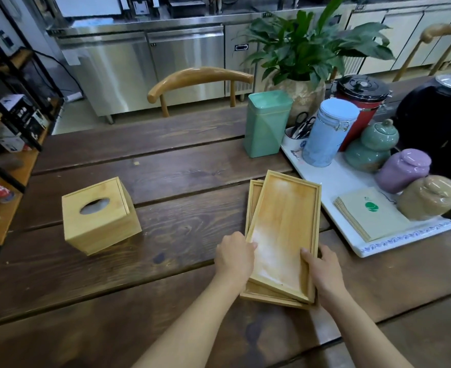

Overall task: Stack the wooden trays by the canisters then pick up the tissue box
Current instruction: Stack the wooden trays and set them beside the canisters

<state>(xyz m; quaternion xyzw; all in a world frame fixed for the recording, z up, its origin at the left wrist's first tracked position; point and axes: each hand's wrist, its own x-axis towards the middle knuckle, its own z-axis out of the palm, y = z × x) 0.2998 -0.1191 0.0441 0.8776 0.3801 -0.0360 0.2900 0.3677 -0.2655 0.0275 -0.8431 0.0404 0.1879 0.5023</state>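
A: What is being seen at the left?
B: A square light-wood tissue box (100,215) is sitting on the dark plank table (166,155), untouched.
A: And further right?
B: The upper shallow wooden tray (285,235), lying askew on the lower wooden tray (254,193), is being gripped by the left hand (235,254) and right hand (322,272), beside the white canister platter (404,236).

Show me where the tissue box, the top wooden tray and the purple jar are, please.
tissue box (99,217): head view, on its top face beside the oval slot.
top wooden tray (282,229): head view, on its bare inner floor.
purple jar (402,172): head view, on its rounded body.
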